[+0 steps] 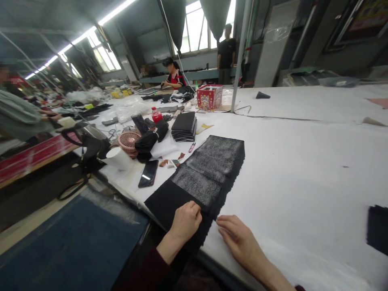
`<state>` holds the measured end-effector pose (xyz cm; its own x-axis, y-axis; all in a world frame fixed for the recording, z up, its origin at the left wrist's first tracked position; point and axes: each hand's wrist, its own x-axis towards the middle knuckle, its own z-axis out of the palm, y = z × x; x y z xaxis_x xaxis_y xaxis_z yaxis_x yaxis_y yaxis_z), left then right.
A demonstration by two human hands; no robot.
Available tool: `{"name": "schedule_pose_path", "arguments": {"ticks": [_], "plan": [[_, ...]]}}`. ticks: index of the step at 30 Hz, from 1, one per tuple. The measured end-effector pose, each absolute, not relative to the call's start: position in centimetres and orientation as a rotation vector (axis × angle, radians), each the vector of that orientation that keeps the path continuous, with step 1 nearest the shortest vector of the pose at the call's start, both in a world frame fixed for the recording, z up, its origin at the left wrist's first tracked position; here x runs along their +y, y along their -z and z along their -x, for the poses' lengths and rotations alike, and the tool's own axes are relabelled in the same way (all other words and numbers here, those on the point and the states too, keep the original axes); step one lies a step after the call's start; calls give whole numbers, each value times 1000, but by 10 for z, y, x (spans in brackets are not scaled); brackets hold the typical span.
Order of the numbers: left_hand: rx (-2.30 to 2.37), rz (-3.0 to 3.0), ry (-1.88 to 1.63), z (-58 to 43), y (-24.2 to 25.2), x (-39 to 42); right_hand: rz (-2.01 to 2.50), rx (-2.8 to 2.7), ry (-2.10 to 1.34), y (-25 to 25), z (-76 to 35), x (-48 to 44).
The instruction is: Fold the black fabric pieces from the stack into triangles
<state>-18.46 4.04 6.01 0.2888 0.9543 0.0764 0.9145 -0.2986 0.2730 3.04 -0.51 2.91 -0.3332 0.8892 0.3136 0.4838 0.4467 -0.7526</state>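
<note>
A thick stack of black fabric pieces (230, 155) lies on the white table, its upper part speckled grey and its right edge rough. Across the near end of the stack is a plain black fabric piece (169, 202). My left hand (186, 220) rests there with curled fingers, closed on the black fabric at a fold line; the fingertips are partly hidden. At the right edge of the stack is my right hand (239, 240), fingers extended and slightly bent, thumb apart from them. Its fingertips are at the fabric's edge, with nothing visible in them.
Left of the stack lie a phone (148, 173), thread snips (192, 147), a pink fan (129, 141), a paper roll (119, 157) and a bundle of black pieces (184, 126). A red box (209, 97) and a pole (239, 60) stand farther back. Several people work around.
</note>
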Motion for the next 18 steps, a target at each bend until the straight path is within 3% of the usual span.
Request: {"name": "schedule_pose_path", "arguments": {"ticks": [10, 18], "plan": [[1504, -1950, -655, 207, -59, 57, 1135, -2364, -387, -28, 7, 23], [1322, -1094, -1030, 252, -62, 61, 1201, -2438, -304, -27, 14, 20]]}}
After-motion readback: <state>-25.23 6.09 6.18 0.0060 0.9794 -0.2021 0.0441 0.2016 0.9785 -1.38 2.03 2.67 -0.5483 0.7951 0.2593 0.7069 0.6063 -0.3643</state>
